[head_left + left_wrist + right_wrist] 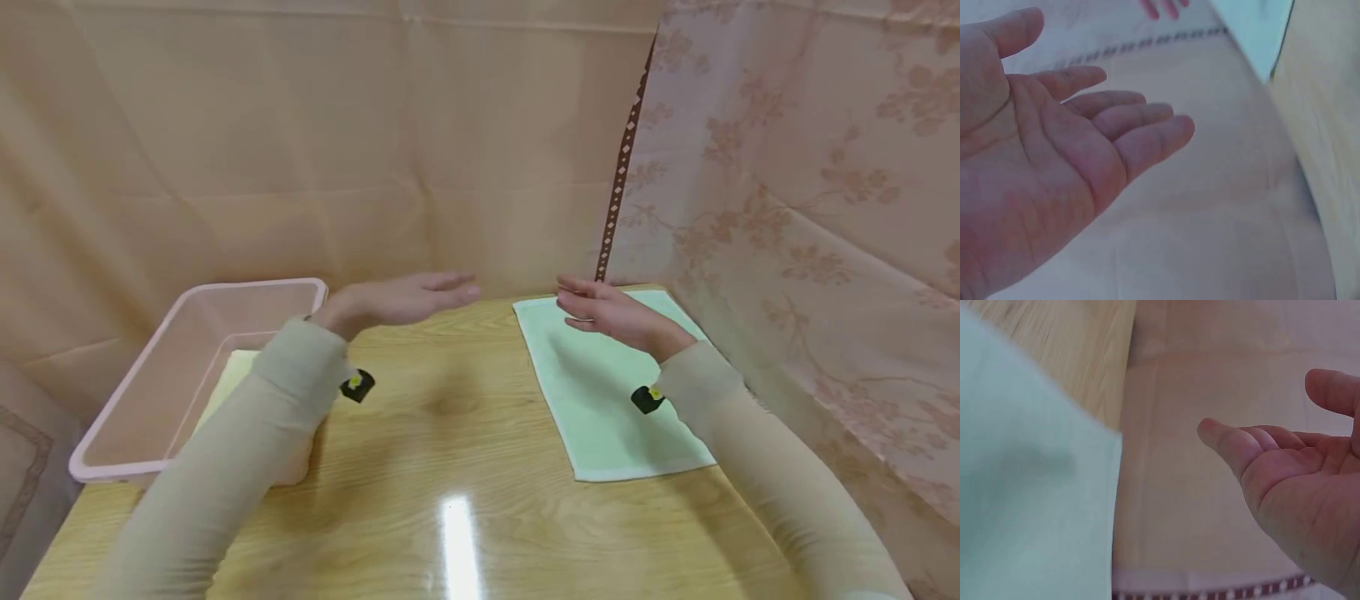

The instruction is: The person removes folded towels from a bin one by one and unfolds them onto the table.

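Observation:
My left hand (401,300) hovers above the back of the wooden table, just right of a pink plastic basin (138,400). Its fingers are extended and its palm, seen in the left wrist view, holds nothing. Across from it, my right hand (611,315) is held in the air over a pale green towel (630,417) spread flat on the table's right side. The right fingers (1238,447) are loosely straight, with nothing between them. A gap separates the two hands. Inside the basin lies a pale yellow cloth (236,371), partly hidden by my left sleeve.
The wooden table (405,450) runs back to a beige curtain (360,150). On the right hangs a pink floral curtain (825,208) close to the towel. Light reflects off the table's front middle. A small black device (357,385) sits at my left wrist.

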`<state>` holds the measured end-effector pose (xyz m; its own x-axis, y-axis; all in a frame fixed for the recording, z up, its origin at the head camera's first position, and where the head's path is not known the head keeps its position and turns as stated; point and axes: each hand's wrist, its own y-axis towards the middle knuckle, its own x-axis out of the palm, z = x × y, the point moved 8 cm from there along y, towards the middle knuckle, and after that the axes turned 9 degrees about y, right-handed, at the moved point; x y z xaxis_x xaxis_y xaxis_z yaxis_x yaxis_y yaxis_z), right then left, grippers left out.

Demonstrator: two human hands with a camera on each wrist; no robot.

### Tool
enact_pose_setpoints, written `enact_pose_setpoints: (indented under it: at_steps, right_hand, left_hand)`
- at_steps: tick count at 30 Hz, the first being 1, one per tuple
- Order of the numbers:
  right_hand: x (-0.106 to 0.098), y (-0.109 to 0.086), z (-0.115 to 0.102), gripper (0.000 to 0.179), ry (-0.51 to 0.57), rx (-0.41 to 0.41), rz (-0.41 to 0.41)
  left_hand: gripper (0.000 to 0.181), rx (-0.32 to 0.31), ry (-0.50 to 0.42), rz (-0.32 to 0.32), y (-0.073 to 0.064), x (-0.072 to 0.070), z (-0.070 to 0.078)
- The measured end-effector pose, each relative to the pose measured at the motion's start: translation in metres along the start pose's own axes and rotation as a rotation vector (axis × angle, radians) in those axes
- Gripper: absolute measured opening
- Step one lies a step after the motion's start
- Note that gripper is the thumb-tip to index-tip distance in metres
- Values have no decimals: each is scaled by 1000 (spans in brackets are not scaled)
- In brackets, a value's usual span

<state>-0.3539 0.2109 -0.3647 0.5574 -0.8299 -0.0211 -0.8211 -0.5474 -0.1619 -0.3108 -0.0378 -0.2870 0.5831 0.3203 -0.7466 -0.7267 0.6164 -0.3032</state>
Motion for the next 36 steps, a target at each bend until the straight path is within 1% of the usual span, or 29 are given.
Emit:
enact_pose_setpoints:
  at_steps: [4, 6, 8, 9, 11, 13, 16, 18, 20, 22, 25, 26, 27, 30, 33, 36]
  right_hand:
    - [45, 24, -11, 66, 167, -39, -75]
    - [67, 36, -12, 64, 224, -42, -104]
    - [90, 47, -12, 63, 274, -46, -137]
    - [102, 52, -11, 63, 295, -47, -155]
    - [126, 61, -11, 63, 334, -40, -185]
    - [150, 69, -10, 62, 379, -32, -214]
    - [182, 80, -10, 62, 441, -18, -248]
    - [202, 86, -10, 62, 473, -13, -263]
    - [219, 92, -8, 63, 491, -5, -275]
    - [235, 96, -5, 64, 501, 3, -282]
    - [256, 102, -1, 64, 499, 12, -282]
    - [262, 103, -1, 64, 500, 12, -281]
    - [268, 105, 0, 64, 501, 11, -281]
    - [284, 108, -1, 66, 514, 16, -259]
    - [299, 111, -2, 69, 517, 15, -241]
    - [312, 113, -5, 74, 507, -15, -244]
  left_hand:
    - [71, -26, -116, 65, -41, -33, -39]
    - [72, -69, -123, 84, -64, -48, -60]
    - [74, -125, -115, 106, -90, -58, -81]
    - [75, -153, -106, 114, -103, -62, -92]
    - [74, -188, -101, 135, -128, -70, -114]
    - [72, -200, -115, 163, -151, -75, -137]
    - [67, -209, -124, 206, -178, -81, -171]
    - [65, -231, -120, 247, -196, -83, -192]
    - [65, -264, -113, 293, -210, -83, -212]
    - [67, -319, -111, 333, -224, -79, -232]
    - [72, -369, -107, 359, -242, -68, -256]
    - [73, -367, -116, 365, -246, -64, -262]
    - [72, -356, -131, 379, -250, -59, -268]
    - [68, -289, -203, 426, -260, -48, -282]
    - [65, -217, -365, 461, -267, -36, -294]
    - [57, -179, -550, 480, -272, -26, -304]
